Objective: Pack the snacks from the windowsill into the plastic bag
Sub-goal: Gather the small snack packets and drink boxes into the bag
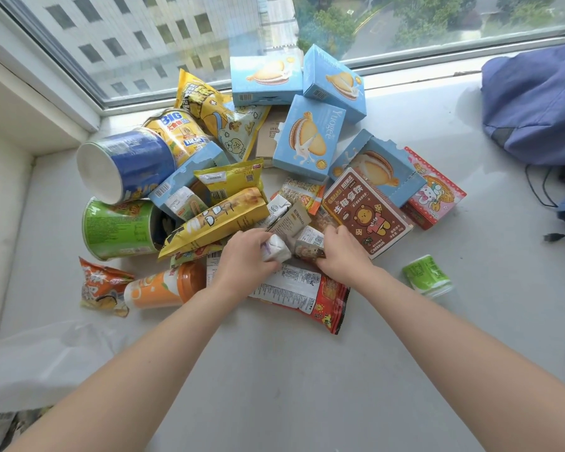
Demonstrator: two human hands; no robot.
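Note:
A heap of snacks lies on the white windowsill (pixel 307 370): blue biscuit boxes (pixel 307 138), yellow bags (pixel 216 223), a blue tub (pixel 128 164), a green tub (pixel 118 228), a brown box (pixel 367 212) and a red packet (pixel 307 290). My left hand (pixel 242 256) grips a small white packet (pixel 276 247) in the middle of the heap. My right hand (pixel 341 252) grips another small pale packet (pixel 309 244) right beside it. The translucent plastic bag (pixel 43 360) lies at the lower left of the sill, some packets showing inside it.
A blue backpack (pixel 535 106) sits at the right end of the sill, with a black cable (pixel 542 194) below it. A small green cup (pixel 428 275) lies apart at the right. An orange bottle (pixel 163 287) and orange bag (pixel 101 287) lie at the heap's left front.

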